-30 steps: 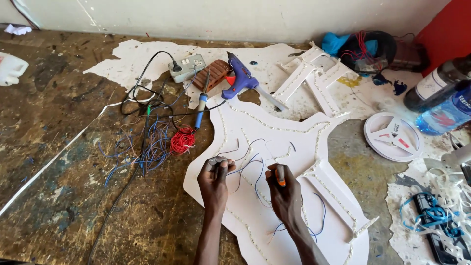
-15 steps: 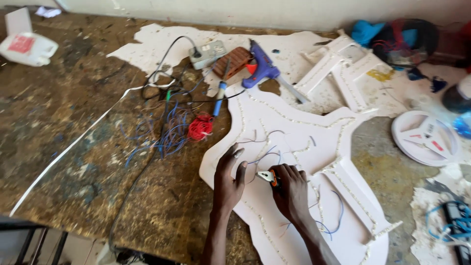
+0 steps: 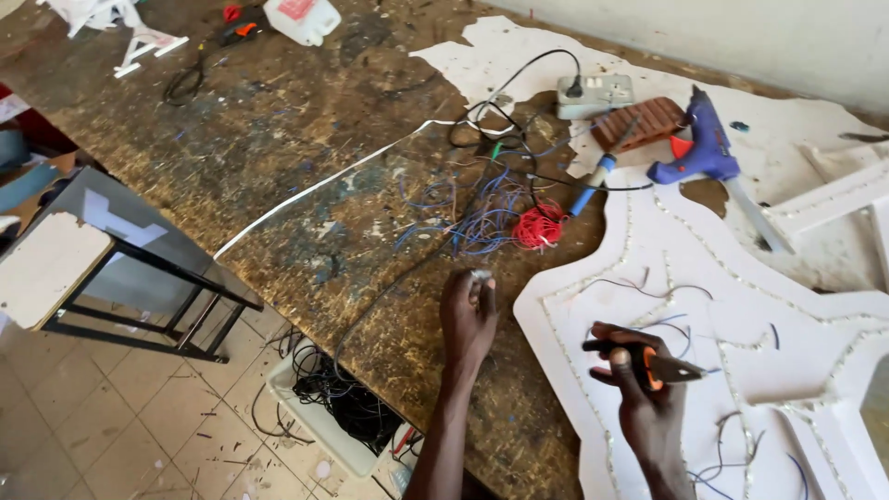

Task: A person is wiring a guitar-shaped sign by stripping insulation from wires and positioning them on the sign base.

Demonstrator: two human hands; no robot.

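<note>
My left hand (image 3: 468, 315) hovers over the worn wooden table (image 3: 306, 176), its fingers pinched on a small pale piece that I cannot identify. My right hand (image 3: 639, 389) grips small cutters with black and orange handles (image 3: 653, 359) above a big white cut-out board (image 3: 759, 333). Loose thin wires lie on that board near the cutters. A tangle of blue wires (image 3: 482, 218) and a red wire coil (image 3: 539, 225) rest just beyond my left hand.
A blue glue gun (image 3: 704, 148), a soldering iron with a blue handle (image 3: 593, 181), a brick (image 3: 639, 122) and a power strip (image 3: 597, 93) lie at the back. A black metal stool (image 3: 102, 268) stands left. A tray of cables (image 3: 333, 412) sits on the tiled floor.
My view has swung left and down, showing the table edge, stool and floor. My left hand has moved off the board to the left; my right hand still holds the cutters.
</note>
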